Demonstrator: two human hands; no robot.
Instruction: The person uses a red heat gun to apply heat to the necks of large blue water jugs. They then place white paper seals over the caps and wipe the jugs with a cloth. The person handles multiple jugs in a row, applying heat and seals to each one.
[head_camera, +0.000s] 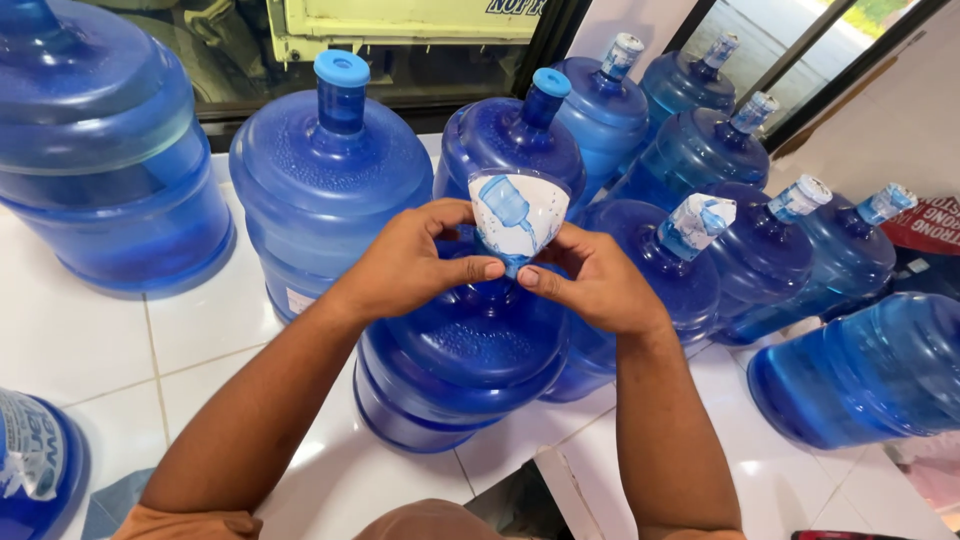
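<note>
Head view: left hand (405, 265) and right hand (598, 280), fingers pinching a seal sleeve (518, 215) stretched above the centre jug (465, 350); not yet on its neck. Sealed jugs (700, 285) at 2 o'clock; capped, unsealed jug (330, 190) at 10.

Blue water jugs (330, 180) on white tiles (80, 330) — seal sleeve (518, 212) white, blue-printed.

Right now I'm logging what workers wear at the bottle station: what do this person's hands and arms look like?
Both the left hand and the right hand are bare, with no gloves, rings, watch or bands visible. The forearms are uncovered to the bottom of the picture. An orange-brown sleeve edge shows at the left elbow.
</note>
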